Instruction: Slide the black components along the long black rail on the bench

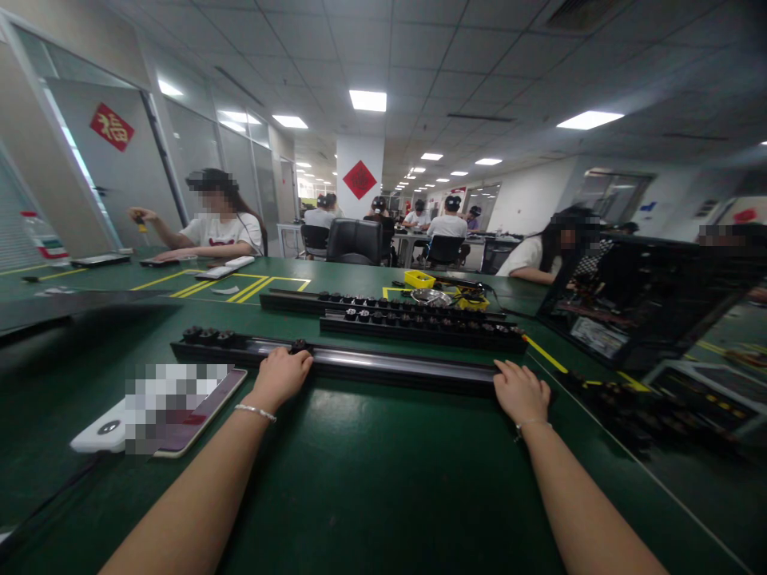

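A long black rail [395, 369] with a shiny channel along its top lies crosswise on the green table in front of me. My left hand [281, 374] grips it left of its middle, fingers curled over the near edge. A small round black part [300, 346] sits on the rail right by those fingertips; whether they touch it I cannot tell. My right hand [521, 390] holds the rail's right end, its fingers bent over the edge. Several similar black parts [208, 334] stand at the rail's left end.
Behind lie two more black rails [419, 331] carrying rows of round parts, then a yellow tray [419, 279]. A phone [209, 411] and a white device [101, 431] lie at left. An open black case [647, 295] stands at right. Co-workers sit across and beside the table.
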A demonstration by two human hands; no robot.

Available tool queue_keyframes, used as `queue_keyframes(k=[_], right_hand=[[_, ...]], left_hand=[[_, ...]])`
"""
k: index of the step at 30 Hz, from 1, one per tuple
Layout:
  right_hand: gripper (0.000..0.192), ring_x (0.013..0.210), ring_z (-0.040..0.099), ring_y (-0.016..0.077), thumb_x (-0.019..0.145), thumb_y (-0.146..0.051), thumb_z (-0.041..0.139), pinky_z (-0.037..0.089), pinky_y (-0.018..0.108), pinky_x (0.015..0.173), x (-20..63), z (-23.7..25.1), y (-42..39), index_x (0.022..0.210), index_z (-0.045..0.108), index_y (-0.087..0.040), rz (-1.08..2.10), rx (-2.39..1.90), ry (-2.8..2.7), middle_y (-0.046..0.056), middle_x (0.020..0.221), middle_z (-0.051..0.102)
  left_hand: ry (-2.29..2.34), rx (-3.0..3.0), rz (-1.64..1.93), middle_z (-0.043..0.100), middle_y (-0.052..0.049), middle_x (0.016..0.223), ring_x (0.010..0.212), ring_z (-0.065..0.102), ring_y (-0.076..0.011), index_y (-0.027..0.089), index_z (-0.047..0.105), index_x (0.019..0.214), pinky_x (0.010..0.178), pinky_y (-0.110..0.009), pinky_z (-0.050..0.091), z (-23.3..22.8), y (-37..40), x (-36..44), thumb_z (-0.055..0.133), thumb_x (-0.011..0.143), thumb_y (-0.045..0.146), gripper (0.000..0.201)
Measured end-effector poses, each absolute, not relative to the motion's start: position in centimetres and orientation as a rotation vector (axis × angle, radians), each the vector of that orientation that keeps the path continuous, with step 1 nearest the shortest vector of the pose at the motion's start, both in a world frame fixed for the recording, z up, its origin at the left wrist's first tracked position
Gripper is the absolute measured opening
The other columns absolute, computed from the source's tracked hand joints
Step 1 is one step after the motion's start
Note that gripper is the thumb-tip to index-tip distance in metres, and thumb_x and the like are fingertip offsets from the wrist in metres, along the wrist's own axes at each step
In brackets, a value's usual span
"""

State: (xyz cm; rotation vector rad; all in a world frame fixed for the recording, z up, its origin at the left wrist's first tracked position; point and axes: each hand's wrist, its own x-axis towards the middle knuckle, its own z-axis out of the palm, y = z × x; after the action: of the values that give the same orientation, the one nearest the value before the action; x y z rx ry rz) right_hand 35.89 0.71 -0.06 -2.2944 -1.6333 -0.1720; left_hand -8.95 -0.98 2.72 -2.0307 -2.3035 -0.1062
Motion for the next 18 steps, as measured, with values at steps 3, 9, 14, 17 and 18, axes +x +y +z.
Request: queue_keyframes(k=[3, 9, 14, 17, 18], right_hand=[[0.055, 0.13, 0.034, 0.0251, 0.087, -0.036, 0.02, 0.023, 0.051, 0.106, 35.7, 0.0, 0.6, 0.131, 0.052, -0.028, -0.174, -2.295, -1.643, 0.001, 0.14, 0.045], [0.053, 0.131, 0.034, 0.0244, 0.088, -0.034, 0.021, 0.023, 0.051, 0.106, 35.7, 0.2, 0.5, 0.131, 0.052, -0.029, -0.178, -2.309, -1.637, 0.0, 0.141, 0.045], [0.055, 0.132, 0.032, 0.0249, 0.09, -0.042, 0.017, 0.018, 0.055, 0.107, 35.0, 0.4, 0.1, 0.13, 0.052, -0.028, -0.159, -2.28, -1.646, 0.001, 0.141, 0.044], [0.052, 0.132, 0.033, 0.0241, 0.092, -0.043, 0.018, 0.016, 0.056, 0.108, 33.7, 0.5, -0.2, 0.128, 0.053, -0.03, -0.199, -2.234, -1.72, 0.001, 0.14, 0.046], [0.051, 0.132, 0.033, 0.0236, 0.092, -0.043, 0.019, 0.016, 0.056, 0.108, 33.1, 0.5, -0.2, 0.128, 0.053, -0.03, -0.213, -2.21, -1.767, 0.0, 0.139, 0.046]], left_hand=[[-2.295, -2.03, -0.107, 0.06, -0.013, 0.103, 0.103, 0.054, -0.0276, 0.03, 0.061, 0.113, 0.085, -0.041, 0.043, 2.8, -1.0, -8.9, 0.021, 0.089, 0.045, 0.05], [-2.314, -2.023, -0.16, 0.059, -0.012, 0.106, 0.107, 0.052, -0.0287, 0.031, 0.061, 0.114, 0.088, -0.044, 0.041, 2.4, -1.1, -9.0, 0.022, 0.088, 0.049, 0.049], [-2.347, -1.986, -0.245, 0.055, -0.014, 0.112, 0.111, 0.048, -0.0318, 0.03, 0.06, 0.114, 0.087, -0.044, 0.041, 1.9, -1.2, -8.6, 0.024, 0.087, 0.054, 0.051], [-2.356, -1.914, -0.263, 0.054, -0.016, 0.113, 0.111, 0.047, -0.0334, 0.029, 0.062, 0.112, 0.086, -0.045, 0.04, 1.6, -1.3, -8.1, 0.024, 0.087, 0.054, 0.052], [-2.355, -1.897, -0.263, 0.054, -0.016, 0.112, 0.111, 0.047, -0.0337, 0.029, 0.062, 0.111, 0.087, -0.046, 0.039, 1.6, -1.3, -8.0, 0.024, 0.087, 0.054, 0.051]])
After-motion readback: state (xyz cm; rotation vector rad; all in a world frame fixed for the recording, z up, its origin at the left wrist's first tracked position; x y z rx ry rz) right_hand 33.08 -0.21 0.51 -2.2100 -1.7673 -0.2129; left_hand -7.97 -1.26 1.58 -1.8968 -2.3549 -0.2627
